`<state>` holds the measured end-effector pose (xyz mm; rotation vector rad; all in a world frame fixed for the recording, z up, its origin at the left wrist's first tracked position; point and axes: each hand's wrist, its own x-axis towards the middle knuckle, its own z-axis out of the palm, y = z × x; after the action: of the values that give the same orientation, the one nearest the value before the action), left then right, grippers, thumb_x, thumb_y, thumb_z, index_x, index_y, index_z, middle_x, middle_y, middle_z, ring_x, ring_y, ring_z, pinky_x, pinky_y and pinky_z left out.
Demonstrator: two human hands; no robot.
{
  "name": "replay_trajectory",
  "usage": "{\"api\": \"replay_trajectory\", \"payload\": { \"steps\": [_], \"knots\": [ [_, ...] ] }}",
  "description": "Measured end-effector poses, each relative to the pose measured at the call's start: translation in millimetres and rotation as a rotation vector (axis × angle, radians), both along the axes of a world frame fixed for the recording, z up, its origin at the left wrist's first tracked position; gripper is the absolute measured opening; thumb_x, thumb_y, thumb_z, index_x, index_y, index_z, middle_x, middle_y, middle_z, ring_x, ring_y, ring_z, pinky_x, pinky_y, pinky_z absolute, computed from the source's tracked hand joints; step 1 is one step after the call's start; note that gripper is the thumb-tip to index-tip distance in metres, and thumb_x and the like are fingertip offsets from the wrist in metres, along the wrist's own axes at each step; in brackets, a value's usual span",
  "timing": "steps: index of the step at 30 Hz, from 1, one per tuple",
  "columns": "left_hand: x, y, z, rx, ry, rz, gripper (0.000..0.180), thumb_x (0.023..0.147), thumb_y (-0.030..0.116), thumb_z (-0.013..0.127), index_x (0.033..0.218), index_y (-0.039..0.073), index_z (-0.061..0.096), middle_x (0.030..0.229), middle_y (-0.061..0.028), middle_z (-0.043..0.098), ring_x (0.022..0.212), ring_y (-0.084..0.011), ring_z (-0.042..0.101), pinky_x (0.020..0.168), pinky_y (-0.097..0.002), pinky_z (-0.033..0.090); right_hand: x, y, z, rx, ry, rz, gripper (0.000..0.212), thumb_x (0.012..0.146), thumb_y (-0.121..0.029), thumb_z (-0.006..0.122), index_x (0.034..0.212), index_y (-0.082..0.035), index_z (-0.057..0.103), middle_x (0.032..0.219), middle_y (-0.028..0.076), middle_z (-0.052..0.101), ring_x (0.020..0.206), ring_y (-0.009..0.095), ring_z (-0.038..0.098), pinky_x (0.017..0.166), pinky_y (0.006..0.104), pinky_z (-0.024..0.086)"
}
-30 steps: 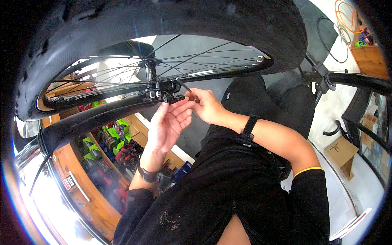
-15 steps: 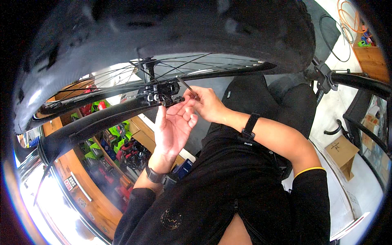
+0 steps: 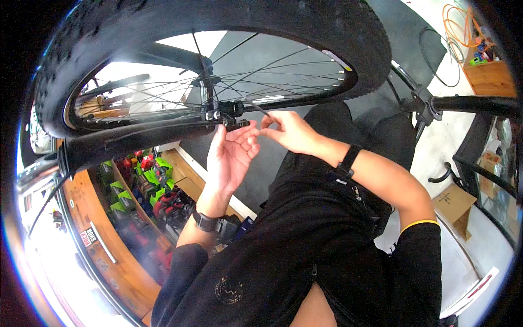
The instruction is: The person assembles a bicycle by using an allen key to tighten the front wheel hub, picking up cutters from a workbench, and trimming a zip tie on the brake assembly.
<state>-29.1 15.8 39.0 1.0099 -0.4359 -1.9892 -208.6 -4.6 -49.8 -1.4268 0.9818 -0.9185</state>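
A black disc brake caliper (image 3: 222, 114) sits beside the hub (image 3: 207, 90) of a spoked bicycle wheel. Palm up beneath it is my left hand (image 3: 231, 155), its fingers apart and partly curled. The thumb reaches the caliper's lower side, and the fingertips lie by a dark fitting (image 3: 237, 125) on it. To the right, my right hand (image 3: 291, 132) pinches a thin dark rod-shaped tool, apparently a hex key (image 3: 258, 107). The tool slants up left toward the caliper; whether its tip touches anything is unclear. My two hands' fingertips nearly meet.
A thick knobby tyre (image 3: 218, 16) arches over the hands. The black fork leg (image 3: 136, 139) runs left from the caliper. Lower left are a wooden bench (image 3: 90, 218) and boxed parts with green edges (image 3: 158, 174). A stand clamp (image 3: 425, 106) and cardboard box (image 3: 460, 204) are at right.
The view has shifted, so more of the wheel and its spokes shows. My right hand and the tool have moved slightly right, away from my left fingers. My left hand stays at the caliper.
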Motion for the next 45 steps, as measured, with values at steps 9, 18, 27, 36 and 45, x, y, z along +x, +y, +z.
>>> {"api": "replay_trajectory", "payload": {
  "steps": [9, 18, 27, 36, 45],
  "knots": [
    [1, -3, 2, -0.030, -0.229, -0.006, 0.058, 0.097, 0.044, 0.048, 0.116, -0.010, 0.055, 0.100, -0.0143, 0.066, 0.084, -0.0154, 0.062, 0.077, -0.0279, 0.051, -75, 19, 15, -0.257, 0.342, -0.010, 0.016, 0.089, -0.006, 0.053, 0.104, -0.001, 0.054, 0.101, 0.017, 0.054, 0.090, 0.034, 0.058, 0.080, 0.0408, 0.048],
    [-6, 2, 8, -0.166, -0.575, 0.050, 0.048, 0.098, 0.039, 0.051, 0.107, -0.007, 0.060, 0.092, -0.0136, 0.068, 0.081, -0.0182, 0.066, 0.073, -0.0290, 0.052, -76, 28, 2, -0.187, 0.235, 0.027, 0.013, 0.090, -0.004, 0.056, 0.102, -0.001, 0.061, 0.089, 0.008, 0.057, 0.081, 0.020, 0.056, 0.073, 0.0315, 0.046],
    [-4, 2, 7, -0.172, -0.525, 0.088, 0.040, 0.098, 0.033, 0.054, 0.102, -0.007, 0.062, 0.090, -0.0147, 0.068, 0.076, -0.0180, 0.066, 0.070, -0.0283, 0.051, -57, 7, -7, -0.128, 0.045, -0.019, 0.013, 0.088, -0.005, 0.060, 0.100, -0.001, 0.064, 0.089, 0.009, 0.062, 0.079, 0.019, 0.059, 0.073, 0.0309, 0.048],
    [-3, 2, 4, -0.182, -0.527, 0.094, 0.037, 0.099, 0.029, 0.052, 0.104, -0.006, 0.062, 0.090, -0.0145, 0.068, 0.076, -0.0174, 0.065, 0.072, -0.0285, 0.051, -51, -6, -15, -0.017, -0.069, 0.063, 0.014, 0.090, -0.006, 0.059, 0.101, -0.001, 0.065, 0.089, 0.007, 0.062, 0.080, 0.016, 0.058, 0.073, 0.0295, 0.047],
    [-17, 7, -20, -0.239, -0.581, -0.165, 0.041, 0.099, 0.021, 0.052, 0.132, -0.003, 0.047, 0.116, -0.0131, 0.063, 0.092, -0.0145, 0.063, 0.082, -0.0277, 0.051, -44, -11, -22, -0.037, -0.095, 0.101, 0.014, 0.088, -0.008, 0.063, 0.100, -0.001, 0.068, 0.084, 0.008, 0.064, 0.076, 0.016, 0.059, 0.069, 0.0290, 0.048]
  ]
}}
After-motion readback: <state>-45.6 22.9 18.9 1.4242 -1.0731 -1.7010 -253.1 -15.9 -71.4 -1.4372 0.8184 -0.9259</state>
